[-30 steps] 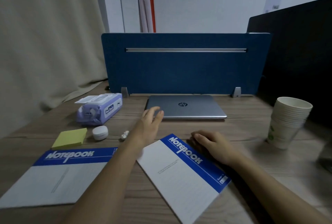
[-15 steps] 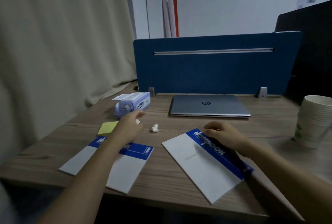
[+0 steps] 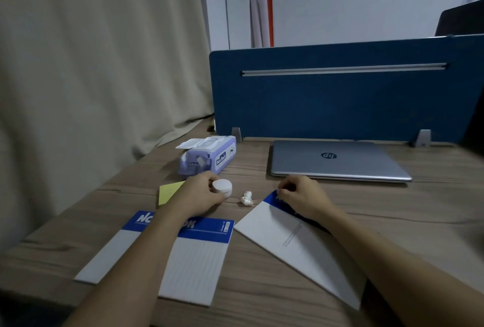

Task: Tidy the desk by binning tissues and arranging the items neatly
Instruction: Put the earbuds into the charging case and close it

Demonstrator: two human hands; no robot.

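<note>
My left hand [image 3: 200,194] grips a small white earbud case [image 3: 222,188], raised slightly off the wooden desk [image 3: 262,311]. Loose white earbuds [image 3: 246,198] lie just right of it. My right hand [image 3: 301,195] rests with curled fingers on the blue top corner of a tilted notebook [image 3: 301,248]. A second blue-and-white notebook [image 3: 183,256] lies under my left forearm. A yellow sticky-note pad [image 3: 169,191] sits left of my left hand. Behind it stands a purple pack of wet wipes [image 3: 209,159] with its lid flipped open.
A shut silver laptop [image 3: 337,160] lies against a blue desk divider [image 3: 340,96] at the back. A beige curtain [image 3: 91,77] hangs along the desk's left side. The desk's front edge runs close below the notebooks.
The camera swung left, so the paper cups left the view. My left hand moved from near the laptop to the earbud case and closed on it. My right hand stayed on the tilted notebook.
</note>
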